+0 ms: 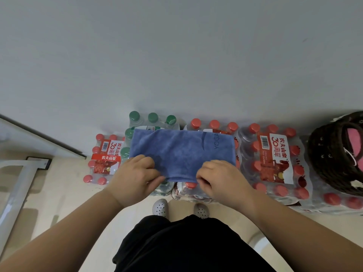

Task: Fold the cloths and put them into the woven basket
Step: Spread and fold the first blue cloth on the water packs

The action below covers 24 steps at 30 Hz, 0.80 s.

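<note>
A blue cloth (180,152) lies spread flat over shrink-wrapped packs of bottles, its long side running left to right. My left hand (135,177) pinches its near edge at the left. My right hand (220,179) pinches the same edge at the right. Both hands have curled fingers on the fabric. The dark woven basket (330,158) stands at the far right on another bottle pack, apart from both hands. A pink cloth (355,142) shows inside it.
Packs of red-capped bottles (275,158) and green-capped bottles (153,118) line the grey wall. A white frame (17,185) stands on the floor at the left. My feet in white perforated shoes (161,208) are right below the packs.
</note>
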Each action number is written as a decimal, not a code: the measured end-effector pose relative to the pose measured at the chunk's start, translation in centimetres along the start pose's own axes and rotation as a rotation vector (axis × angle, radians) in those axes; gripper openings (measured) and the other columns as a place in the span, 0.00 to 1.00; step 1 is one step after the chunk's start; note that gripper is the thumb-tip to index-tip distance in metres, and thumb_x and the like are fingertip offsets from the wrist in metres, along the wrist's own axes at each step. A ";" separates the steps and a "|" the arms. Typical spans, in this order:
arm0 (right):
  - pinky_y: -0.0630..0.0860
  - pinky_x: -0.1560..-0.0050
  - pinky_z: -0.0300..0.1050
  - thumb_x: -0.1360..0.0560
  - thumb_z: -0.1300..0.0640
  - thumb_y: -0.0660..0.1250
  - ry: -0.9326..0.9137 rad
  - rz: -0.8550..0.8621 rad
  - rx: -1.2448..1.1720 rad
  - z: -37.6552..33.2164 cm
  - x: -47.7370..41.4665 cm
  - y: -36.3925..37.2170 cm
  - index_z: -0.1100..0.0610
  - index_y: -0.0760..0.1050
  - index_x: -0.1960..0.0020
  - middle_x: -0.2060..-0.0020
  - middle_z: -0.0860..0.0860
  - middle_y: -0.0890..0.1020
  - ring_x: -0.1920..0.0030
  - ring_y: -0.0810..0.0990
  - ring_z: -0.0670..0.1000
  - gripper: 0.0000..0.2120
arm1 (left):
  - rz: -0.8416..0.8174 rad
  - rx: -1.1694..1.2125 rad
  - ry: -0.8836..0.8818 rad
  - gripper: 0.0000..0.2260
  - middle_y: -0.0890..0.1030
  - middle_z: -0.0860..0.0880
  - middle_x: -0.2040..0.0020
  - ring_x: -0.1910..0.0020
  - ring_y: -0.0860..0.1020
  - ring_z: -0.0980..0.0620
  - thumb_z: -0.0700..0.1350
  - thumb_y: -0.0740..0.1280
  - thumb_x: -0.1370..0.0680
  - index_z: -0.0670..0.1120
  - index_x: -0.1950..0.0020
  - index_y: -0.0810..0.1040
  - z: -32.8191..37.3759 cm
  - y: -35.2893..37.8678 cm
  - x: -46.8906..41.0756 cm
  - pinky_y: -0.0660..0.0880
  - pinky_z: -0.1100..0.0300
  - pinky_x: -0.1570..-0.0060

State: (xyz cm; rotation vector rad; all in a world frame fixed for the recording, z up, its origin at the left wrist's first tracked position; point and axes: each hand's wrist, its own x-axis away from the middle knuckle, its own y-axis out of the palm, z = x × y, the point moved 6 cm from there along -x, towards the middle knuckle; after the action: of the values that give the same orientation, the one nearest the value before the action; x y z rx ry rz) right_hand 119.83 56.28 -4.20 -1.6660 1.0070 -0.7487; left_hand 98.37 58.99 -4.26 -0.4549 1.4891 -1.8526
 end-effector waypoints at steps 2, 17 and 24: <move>0.76 0.60 0.52 0.25 0.49 0.63 0.069 0.081 -0.031 -0.1 -1.2 -0.9 0.53 0.78 0.59 0.63 0.48 0.78 0.61 0.77 0.52 0.10 | 0.098 -0.006 -0.111 0.15 0.78 0.48 0.58 0.60 0.76 0.45 0.52 0.62 0.19 0.47 0.56 0.83 -0.7 -1.1 -0.8 0.74 0.50 0.58; 0.34 0.27 0.70 0.37 0.15 0.43 0.445 -0.190 0.175 2.5 -4.2 3.0 0.47 0.35 0.20 0.21 0.58 0.35 0.23 0.32 0.63 0.56 | 0.045 0.247 -0.869 0.04 0.77 0.45 0.55 0.54 0.75 0.43 0.44 0.65 0.21 0.43 0.52 0.77 -9.5 -1.5 -4.8 0.69 0.53 0.54; 0.32 0.27 0.69 0.38 0.14 0.44 0.514 -0.159 0.161 2.4 -4.5 2.6 0.51 0.35 0.20 0.21 0.59 0.39 0.22 0.33 0.62 0.60 | 0.112 0.367 -0.881 0.04 0.80 0.46 0.60 0.61 0.77 0.47 0.46 0.65 0.20 0.47 0.47 0.75 -10.8 -2.4 -5.3 0.70 0.56 0.59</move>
State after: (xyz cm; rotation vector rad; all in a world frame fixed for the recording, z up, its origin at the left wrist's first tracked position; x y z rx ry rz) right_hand 119.14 60.99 -7.44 -1.4545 1.1330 -1.3747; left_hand 94.15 70.51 -4.18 -0.8394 0.5593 -1.4751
